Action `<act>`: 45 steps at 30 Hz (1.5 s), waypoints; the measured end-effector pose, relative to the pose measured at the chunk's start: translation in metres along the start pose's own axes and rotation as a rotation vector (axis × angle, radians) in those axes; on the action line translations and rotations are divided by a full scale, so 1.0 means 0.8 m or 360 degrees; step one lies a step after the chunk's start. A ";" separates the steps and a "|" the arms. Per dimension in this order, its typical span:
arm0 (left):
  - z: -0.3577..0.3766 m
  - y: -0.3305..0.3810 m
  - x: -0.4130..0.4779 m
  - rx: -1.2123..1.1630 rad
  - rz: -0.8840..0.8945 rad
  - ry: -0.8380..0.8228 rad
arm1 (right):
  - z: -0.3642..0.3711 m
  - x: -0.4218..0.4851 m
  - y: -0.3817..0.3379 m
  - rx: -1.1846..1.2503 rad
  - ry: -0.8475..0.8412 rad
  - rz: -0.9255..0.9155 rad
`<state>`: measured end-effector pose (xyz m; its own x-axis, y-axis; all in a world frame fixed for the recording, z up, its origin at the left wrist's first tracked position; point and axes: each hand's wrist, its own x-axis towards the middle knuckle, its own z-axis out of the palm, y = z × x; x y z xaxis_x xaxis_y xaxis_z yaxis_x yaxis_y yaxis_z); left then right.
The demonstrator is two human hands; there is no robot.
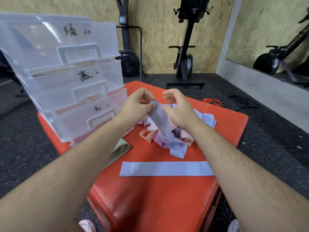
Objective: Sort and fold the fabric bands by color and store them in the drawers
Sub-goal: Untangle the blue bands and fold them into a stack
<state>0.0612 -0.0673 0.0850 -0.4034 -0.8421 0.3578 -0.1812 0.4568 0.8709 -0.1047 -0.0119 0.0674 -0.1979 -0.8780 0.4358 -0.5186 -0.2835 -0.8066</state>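
Left hand [137, 104] and right hand [178, 111] each pinch one lavender band [160, 119] — grips clamped — beside clear drawers [75, 77], contents unclear.

Single view: head cam, worn on the person's head, wide-angle, edges bent by the lens. Faces fwd and steeply down. Both forearms enter from the bottom corners and run up to the left hand [138, 104] and right hand [178, 109], which meet at frame centre w/ the lilac band [160, 118] between them. Close range: the red padded box [158, 198] fills the lower middle, its near edge almost under the cam. Drawer unit [66, 72] looms upper left, leaning w/ the distortion. Top of frame reaches the chipboard wall [158, 30]; mirror [275, 39] at far right.
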 end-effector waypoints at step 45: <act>-0.033 -0.121 -0.141 0.1266 -0.0169 -0.0521 | -0.111 -0.150 0.101 -0.1230 -0.0885 0.0368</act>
<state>0.1479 -0.0242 -0.0305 -0.5645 -0.8228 0.0668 -0.7568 0.5481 0.3560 -0.1963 0.1045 -0.0144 -0.0459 -0.9928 -0.1104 -0.9575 0.0752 -0.2784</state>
